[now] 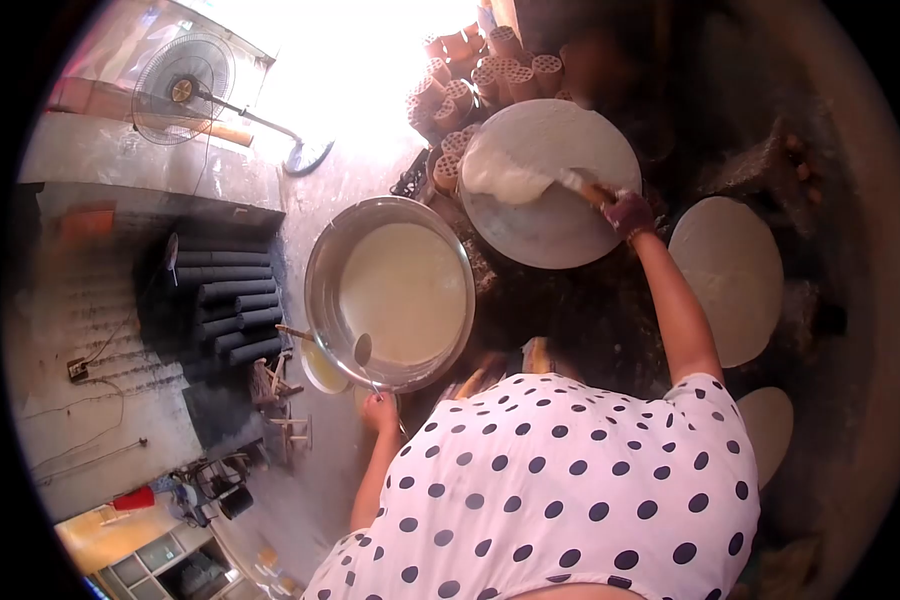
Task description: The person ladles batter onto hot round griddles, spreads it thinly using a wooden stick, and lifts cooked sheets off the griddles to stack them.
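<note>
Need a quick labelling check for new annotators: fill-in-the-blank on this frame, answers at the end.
1. The right hand holds the spreader; the ladle is in the ____ hand.
2. In the picture, the griddle lies to the ____ of the metal basin.
3. The white shirt is printed with dark ____.
4. The brown cylinders beyond the griddle have ____ in their ends.

Missing words: left; right; dots; holes.

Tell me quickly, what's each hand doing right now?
Left hand: closed, holding a ladle.
Right hand: closed, holding a brown-handled spreading tool.
</note>
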Demonstrator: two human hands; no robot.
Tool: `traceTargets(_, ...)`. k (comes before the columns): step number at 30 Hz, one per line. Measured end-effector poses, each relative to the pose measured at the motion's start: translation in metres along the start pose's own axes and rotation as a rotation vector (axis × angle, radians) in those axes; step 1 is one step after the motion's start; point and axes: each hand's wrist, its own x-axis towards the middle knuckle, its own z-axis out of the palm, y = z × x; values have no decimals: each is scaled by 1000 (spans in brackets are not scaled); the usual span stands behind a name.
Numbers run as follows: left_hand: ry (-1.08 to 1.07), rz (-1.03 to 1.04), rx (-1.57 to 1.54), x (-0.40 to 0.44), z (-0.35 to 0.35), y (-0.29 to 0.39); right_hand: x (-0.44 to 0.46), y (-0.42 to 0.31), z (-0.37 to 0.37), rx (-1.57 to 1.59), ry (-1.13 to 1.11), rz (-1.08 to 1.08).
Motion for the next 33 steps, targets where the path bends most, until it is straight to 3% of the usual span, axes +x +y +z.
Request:
traceTargets(1, -4, -8, 8, -3, 2, -3, 4, 0, 1, -80, 90, 71)
traceTargets(3, -30, -22, 7, -10, -2, 5, -9, -27, -6, -71, -1, 174)
traceTargets(5, 5, -38, 20, -13, 2, 7, -15, -24, 1, -188, -82, -70)
traceTargets(6, -24, -107, 7, -18, -7, 18, -10, 8, 12, -33, -70, -194)
traceTargets(9, -18, -151, 1, -31, -12, 25, -19, 26, -21, 107, -188, -226)
traceTargets(11, 4, -114, 36, -38, -15, 19, -11, 14, -23, 105, -115, -149)
traceTargets(13, 3, -64, 81, -42, -5, 9, 17, 4, -9, -190, 63, 45)
traceTargets(14, 2, -66, 93, -45, -6, 3, 11, 7, -6, -182, 53, 49)
traceTargets(18, 10, -110, 27, -59, -10, -4, -14, 19, -46, -291, -231, -367)
traceTargets(20, 38, -133, 40, -69, -18, -2, -2, 62, -47, -46, -203, -378)
traceTargets(22, 50, -62, 52, -73, -30, 5, 1, 60, -34, 75, -142, -371)
traceTargets(24, 38, -38, 66, -67, -32, 10, 2, 16, -24, -93, 44, -362)
traceTargets(27, 35, 18, 40, -47, -35, 14, -37, 1, -24, -327, -118, -376)
traceTargets(28, 50, 33, 5, -42, -33, 15, -55, 24, -27, -306, -82, -468)
traceTargets(31, 146, 169, -15, -28, -33, 15, -136, 28, -60, -47, 3, -340)
traceTargets(33, 134, 213, -79, -15, -24, 10, -159, 63, -16, 644, 254, -153)
